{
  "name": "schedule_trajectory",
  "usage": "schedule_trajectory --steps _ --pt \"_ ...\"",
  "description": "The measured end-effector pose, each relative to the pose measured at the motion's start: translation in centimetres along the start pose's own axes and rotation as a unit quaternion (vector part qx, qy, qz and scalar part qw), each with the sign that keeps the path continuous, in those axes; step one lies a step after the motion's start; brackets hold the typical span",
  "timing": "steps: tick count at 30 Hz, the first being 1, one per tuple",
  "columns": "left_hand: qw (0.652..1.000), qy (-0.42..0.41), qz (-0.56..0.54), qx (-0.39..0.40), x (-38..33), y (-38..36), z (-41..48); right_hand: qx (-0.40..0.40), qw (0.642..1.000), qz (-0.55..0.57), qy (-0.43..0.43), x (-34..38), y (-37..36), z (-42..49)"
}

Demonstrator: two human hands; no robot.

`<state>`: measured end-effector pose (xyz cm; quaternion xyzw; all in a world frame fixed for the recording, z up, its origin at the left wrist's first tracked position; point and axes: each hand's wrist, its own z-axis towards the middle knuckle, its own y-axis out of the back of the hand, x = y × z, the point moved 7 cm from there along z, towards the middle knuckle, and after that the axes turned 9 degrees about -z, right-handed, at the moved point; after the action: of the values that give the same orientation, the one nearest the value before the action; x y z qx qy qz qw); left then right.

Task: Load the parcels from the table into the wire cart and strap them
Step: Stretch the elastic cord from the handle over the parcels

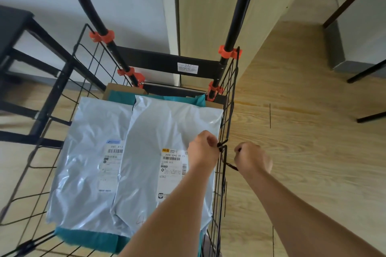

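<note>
L hand [203,148], R hand [251,157] grip strap [231,166] at cart [229,94] side.

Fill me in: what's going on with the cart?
A person seems to be hooking a black strap onto the cart at its right wall. The left hand pinches the strap's end at the wall's top wire; the right hand grips the strap outside the cart. The left mailer and right mailer lie loaded on a teal bag and a box. No strap crosses them yet.
</note>
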<state>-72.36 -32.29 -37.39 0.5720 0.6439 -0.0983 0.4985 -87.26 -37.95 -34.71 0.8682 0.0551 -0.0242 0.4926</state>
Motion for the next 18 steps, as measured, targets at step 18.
schedule_trajectory --steps 18 --pt "0.999 0.032 -0.004 0.003 1.2 -0.3 0.3 0.159 0.93 0.331 -0.001 1.6 -3.3 1.7"
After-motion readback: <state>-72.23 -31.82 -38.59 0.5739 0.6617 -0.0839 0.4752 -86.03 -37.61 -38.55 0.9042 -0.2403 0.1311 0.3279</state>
